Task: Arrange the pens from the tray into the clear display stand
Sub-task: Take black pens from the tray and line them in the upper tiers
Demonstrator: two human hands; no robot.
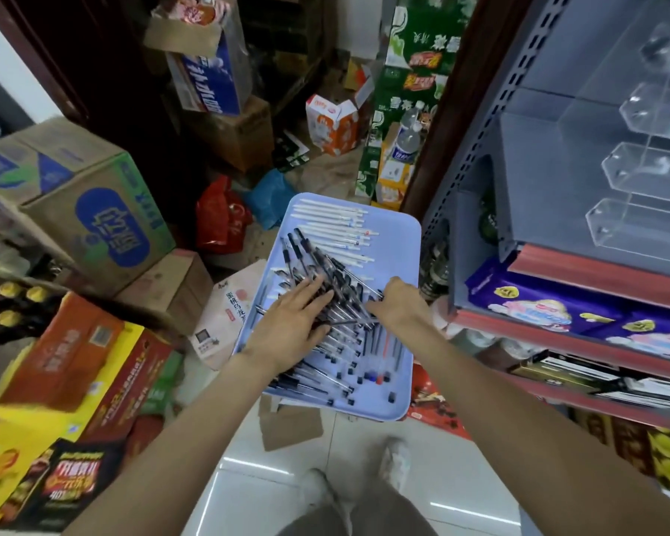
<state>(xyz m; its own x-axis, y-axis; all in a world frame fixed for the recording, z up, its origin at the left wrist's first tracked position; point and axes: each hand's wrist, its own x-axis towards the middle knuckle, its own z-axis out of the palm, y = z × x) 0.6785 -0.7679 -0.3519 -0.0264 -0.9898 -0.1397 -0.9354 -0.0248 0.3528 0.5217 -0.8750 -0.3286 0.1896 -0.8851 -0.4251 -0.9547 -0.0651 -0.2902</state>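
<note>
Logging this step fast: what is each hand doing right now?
Left hand: open, fingers spread flat on the black pens.
Right hand: curled at the pens; whether it grips one cannot be told.

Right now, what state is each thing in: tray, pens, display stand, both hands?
tray: loaded with pens, none cleared.
black-capped pens: heaped loosely, crossing one another.
white pens: lying side by side at the tray's far end.
clear display stand: on the shelf, visible compartments empty.
left hand: fingers spread flat on the pile.
right hand: fingers curled onto pens; grip hidden.
</note>
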